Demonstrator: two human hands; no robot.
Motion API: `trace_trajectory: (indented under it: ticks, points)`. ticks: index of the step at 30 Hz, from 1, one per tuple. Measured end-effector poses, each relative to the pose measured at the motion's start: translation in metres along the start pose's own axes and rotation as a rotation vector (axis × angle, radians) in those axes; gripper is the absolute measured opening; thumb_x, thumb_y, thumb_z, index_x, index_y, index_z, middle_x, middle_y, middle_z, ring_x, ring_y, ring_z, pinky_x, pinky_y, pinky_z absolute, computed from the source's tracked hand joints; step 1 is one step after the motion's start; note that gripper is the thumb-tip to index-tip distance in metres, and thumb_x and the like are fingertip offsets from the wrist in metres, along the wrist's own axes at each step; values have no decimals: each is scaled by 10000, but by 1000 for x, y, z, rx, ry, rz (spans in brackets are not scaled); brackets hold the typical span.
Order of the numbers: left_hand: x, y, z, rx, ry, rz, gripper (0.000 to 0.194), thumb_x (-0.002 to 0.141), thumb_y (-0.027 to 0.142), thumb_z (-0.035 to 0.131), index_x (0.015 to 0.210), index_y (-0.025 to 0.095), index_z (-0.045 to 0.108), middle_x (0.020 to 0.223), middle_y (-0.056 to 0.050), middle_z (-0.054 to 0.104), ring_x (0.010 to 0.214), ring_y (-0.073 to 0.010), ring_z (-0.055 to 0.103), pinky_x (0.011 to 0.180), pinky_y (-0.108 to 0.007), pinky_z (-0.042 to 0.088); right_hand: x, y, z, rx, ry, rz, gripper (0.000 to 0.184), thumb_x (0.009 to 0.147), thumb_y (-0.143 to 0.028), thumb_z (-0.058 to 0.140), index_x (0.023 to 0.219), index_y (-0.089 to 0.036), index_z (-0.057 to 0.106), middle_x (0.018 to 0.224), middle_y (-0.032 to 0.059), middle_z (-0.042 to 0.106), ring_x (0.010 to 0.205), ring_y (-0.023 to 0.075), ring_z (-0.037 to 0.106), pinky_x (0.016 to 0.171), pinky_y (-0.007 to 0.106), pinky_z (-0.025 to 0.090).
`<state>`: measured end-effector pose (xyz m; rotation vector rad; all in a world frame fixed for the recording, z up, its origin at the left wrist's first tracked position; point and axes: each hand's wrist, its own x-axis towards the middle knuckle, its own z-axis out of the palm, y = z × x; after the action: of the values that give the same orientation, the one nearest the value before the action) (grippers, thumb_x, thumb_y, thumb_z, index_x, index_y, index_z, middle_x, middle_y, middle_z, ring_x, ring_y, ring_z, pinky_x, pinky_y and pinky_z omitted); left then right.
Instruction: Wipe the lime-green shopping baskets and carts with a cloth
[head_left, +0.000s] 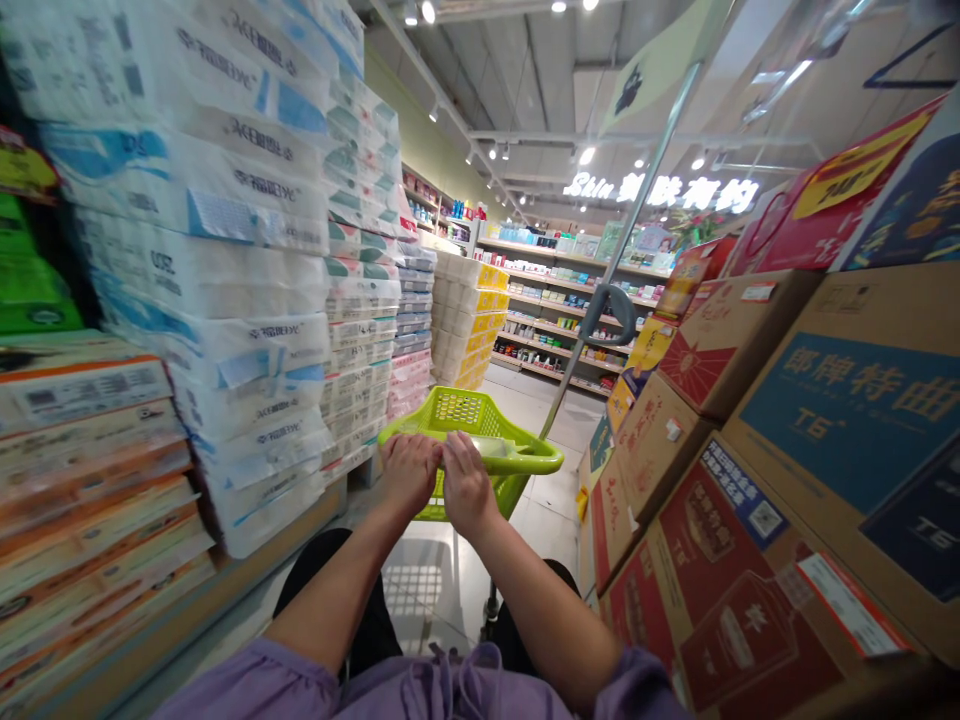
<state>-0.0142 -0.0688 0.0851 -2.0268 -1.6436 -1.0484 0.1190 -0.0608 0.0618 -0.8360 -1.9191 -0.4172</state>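
Observation:
A lime-green shopping cart [532, 460] stands directly in front of me, its basket with perforated walls. My left hand [410, 468] is closed over the left part of the cart's handlebar. Close beside it, almost touching, my right hand [468, 480] wraps the same bar near its middle. From the cart's right side a metal pole [651, 190] rises at a slant, with a grey loop grip [609, 315] partway up and a pale flag [660, 70] at the top. My hands hide part of the handlebar.
Tall stacks of wrapped tissue packs [255, 260] line the left side. Stacked cardboard cartons [847, 390] crowd the right. A tiled floor aisle [517, 395] runs between them toward stocked shelves [555, 300] at the back. Yellow-and-white packs [480, 320] stand ahead on the left.

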Motion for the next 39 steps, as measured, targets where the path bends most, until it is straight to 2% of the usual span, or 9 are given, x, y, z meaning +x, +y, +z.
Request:
trace_trajectory:
  ticks: [5, 9, 13, 16, 19, 24, 27, 32, 39]
  points:
    - [0, -9, 0, 8, -16, 38, 352, 963, 318, 304, 934, 212, 639, 925, -71, 675, 951, -245, 544, 966, -440, 312, -1, 18, -18, -49, -77, -72, 385, 894, -142, 457, 1260, -176, 572, 1266, 103, 589, 1261, 239, 457, 1055, 426, 404]
    - [2, -17, -1, 9, -9, 30, 347, 962, 320, 306, 942, 215, 636, 941, -69, 678, 965, -242, 544, 987, -444, 305, -17, 57, -41, -182, 27, 65, 314, 899, -203, 473, 1188, -167, 590, 1179, 119, 609, 1071, 247, 548, 948, 433, 438]
    - [6, -12, 1, 28, -25, -76, 380, 962, 364, 302, 864, 206, 633, 918, -81, 674, 977, -252, 545, 1019, -471, 295, -23, 76, -42, -258, 35, 133, 288, 901, -213, 456, 1147, -152, 594, 1132, 134, 604, 987, 244, 554, 889, 421, 442]
    - [7, 7, 7, 38, 28, -99, 369, 953, 404, 341, 1030, 183, 627, 1115, -118, 652, 1133, -282, 504, 1081, -509, 231, -19, 72, -32, -292, 18, 162, 301, 895, -205, 444, 1152, -138, 586, 1132, 152, 594, 975, 257, 552, 876, 437, 436]
    - [8, 33, 15, -16, 13, 28, 381, 953, 378, 362, 1253, 228, 542, 1335, -94, 561, 1298, -284, 402, 1120, -529, 161, -14, 59, -24, -310, -5, 152, 310, 899, -219, 453, 1168, -127, 578, 1143, 164, 587, 977, 268, 555, 876, 443, 432]
    - [12, 53, 19, -83, -89, 64, 353, 960, 413, 343, 1181, 329, 605, 1279, -34, 618, 1253, -306, 450, 1082, -600, 164, -10, 40, -27, -258, -53, 126, 301, 914, -208, 441, 1176, -145, 576, 1165, 149, 588, 969, 243, 567, 879, 403, 434]
    - [14, 44, 13, -76, -103, 80, 348, 953, 434, 365, 1196, 339, 596, 1277, -32, 620, 1235, -298, 467, 1072, -590, 179, -9, 46, -40, -199, -106, 98, 238, 875, -206, 489, 1076, -163, 609, 1089, 110, 619, 938, 221, 573, 862, 357, 441]
    - [19, 29, 4, -72, -136, 111, 348, 951, 447, 370, 1186, 345, 606, 1259, -26, 633, 1222, -290, 485, 1064, -588, 186, -6, 75, -60, -126, -132, 215, 145, 800, -160, 520, 905, -182, 617, 900, 61, 625, 842, 195, 571, 833, 333, 445]
    - [30, -5, 7, -75, -173, 167, 360, 954, 402, 347, 1209, 377, 600, 1274, -11, 629, 1226, -262, 493, 1090, -565, 167, 1, 61, -45, -40, -116, 217, 150, 775, -150, 534, 901, -178, 609, 872, 54, 598, 835, 188, 562, 793, 306, 472]
